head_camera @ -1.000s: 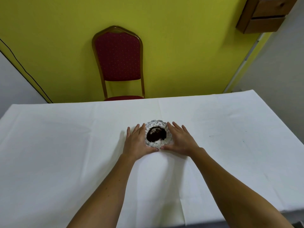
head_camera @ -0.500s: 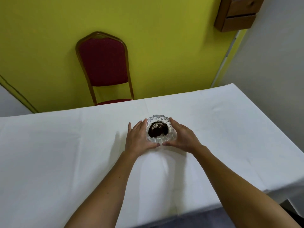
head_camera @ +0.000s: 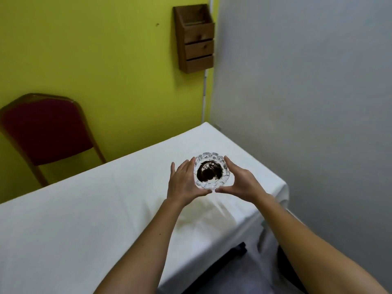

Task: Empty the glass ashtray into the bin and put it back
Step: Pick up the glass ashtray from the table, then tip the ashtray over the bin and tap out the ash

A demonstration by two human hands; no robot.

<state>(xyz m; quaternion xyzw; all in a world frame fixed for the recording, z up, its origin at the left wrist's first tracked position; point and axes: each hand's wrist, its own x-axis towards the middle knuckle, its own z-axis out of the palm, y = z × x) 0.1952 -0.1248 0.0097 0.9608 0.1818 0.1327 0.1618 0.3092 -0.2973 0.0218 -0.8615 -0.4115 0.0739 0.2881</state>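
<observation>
The round cut-glass ashtray holds a dark heap of ash in its bowl. It is lifted off the white tablecloth, near the table's right end. My left hand cups its left side and my right hand cups its right side, with the thumbs meeting under its near rim. A shadow lies on the cloth below the ashtray. No bin is clearly in view.
A red padded chair stands against the yellow wall at the left. A wooden wall box hangs at the corner. A grey wall runs close along the table's right edge. A dark shape shows on the floor by the table corner.
Both hands have raised the ashtray off the cloth and carried it toward the table's right end. My view has swung to the right, so the chair now sits far left.
</observation>
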